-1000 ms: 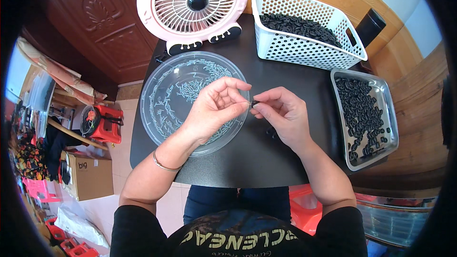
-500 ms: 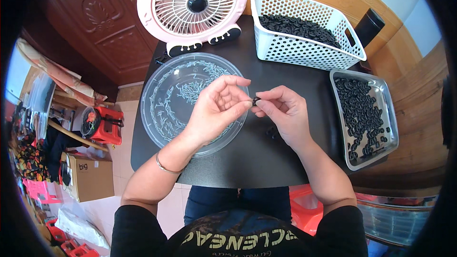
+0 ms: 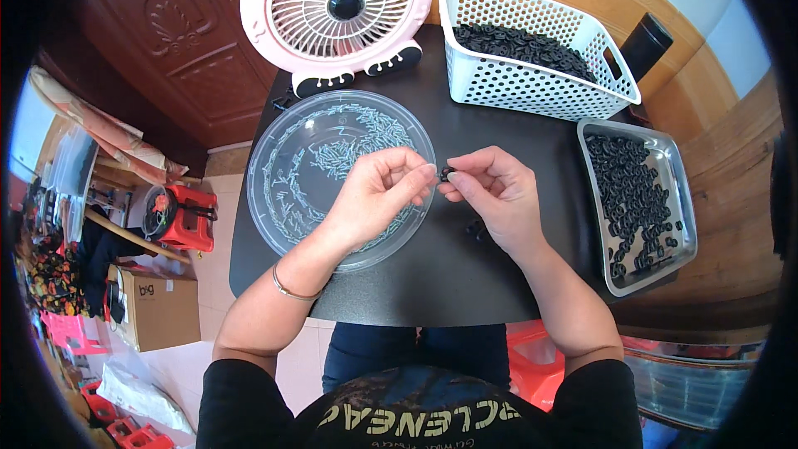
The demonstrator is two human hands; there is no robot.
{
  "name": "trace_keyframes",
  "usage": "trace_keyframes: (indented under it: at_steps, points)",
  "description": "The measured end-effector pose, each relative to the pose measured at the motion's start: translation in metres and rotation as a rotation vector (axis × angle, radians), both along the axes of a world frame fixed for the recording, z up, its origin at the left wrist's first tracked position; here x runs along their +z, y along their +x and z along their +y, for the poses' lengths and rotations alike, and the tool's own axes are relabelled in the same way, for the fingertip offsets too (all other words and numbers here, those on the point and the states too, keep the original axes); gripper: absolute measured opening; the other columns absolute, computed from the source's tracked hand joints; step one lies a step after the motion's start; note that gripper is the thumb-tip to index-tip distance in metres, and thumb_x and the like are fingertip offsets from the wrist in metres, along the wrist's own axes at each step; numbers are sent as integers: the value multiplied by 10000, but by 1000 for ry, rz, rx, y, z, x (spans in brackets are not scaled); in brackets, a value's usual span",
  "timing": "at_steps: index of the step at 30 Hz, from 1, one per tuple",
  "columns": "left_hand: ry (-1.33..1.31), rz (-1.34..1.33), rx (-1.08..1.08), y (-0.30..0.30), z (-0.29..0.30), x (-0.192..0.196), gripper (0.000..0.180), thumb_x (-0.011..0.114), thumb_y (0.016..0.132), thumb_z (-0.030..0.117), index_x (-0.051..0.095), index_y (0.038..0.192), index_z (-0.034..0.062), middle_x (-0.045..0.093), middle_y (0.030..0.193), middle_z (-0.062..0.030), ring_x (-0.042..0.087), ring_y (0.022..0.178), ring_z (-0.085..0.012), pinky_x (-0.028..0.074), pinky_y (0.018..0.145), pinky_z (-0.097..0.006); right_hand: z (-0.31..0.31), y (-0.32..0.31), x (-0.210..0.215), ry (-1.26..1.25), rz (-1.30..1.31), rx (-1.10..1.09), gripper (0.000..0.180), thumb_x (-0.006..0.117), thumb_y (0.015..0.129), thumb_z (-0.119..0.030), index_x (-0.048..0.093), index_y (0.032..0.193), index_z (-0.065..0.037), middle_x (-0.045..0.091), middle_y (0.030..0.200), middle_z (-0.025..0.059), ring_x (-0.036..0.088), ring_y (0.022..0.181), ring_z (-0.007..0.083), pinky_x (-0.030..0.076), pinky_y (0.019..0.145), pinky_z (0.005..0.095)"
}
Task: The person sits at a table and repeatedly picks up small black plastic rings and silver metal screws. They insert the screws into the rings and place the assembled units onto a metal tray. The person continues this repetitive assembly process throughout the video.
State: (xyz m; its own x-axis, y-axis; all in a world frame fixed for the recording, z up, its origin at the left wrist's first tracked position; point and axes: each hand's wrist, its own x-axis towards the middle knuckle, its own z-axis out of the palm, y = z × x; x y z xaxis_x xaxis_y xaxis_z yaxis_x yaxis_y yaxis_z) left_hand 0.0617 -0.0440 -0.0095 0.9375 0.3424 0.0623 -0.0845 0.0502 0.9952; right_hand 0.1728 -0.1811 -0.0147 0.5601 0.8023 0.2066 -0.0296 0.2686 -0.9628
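1. R hand: thumb & first finger pinch tight on a small black pc. It's b/w the two hands, over the counter, by the right rim of the clear round tub.
2. L hand: thumb & first finger are pinched w/ almost no gap, tips right at the pc's left side. Can't tell if a pin is in that pinch; too tiny to see.
3. To do this bit well, R fingers should grip firm so the pc can't spin.
4. L fingers do best w/ soft, straight pushes, prob no tilting.
5. Can't tell if the arms rest on the counter; a rest would prob stop wobbles.
6. Hands are best low, b/c a dropped pc could bounce into the pale pins in the tub.
7. Loose black bits lie near R hand; don't bump 'em.
8. More black rings are in the metal tray on the right, an easy reach for R hand.
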Motion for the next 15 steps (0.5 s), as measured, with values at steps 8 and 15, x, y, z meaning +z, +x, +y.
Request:
trace_keyframes:
  at_steps: [8,15]
  points:
    - [2,-9,2,1,0,-4,88,562,838,90,567,805,8,567,694,2,501,609,-30,405,555,-162,0,1,1,-27,5,0,71,551,812,21,542,882,27,597,840,94,624,758,145,526,687,222]
    - [206,-58,119,0,-5,-3,53,582,794,47,591,771,-1,576,660,-7,514,572,-32,408,503,-188,0,2,2,-48,26,21,68,559,809,14,543,874,29,597,831,94,624,753,142,528,684,223]
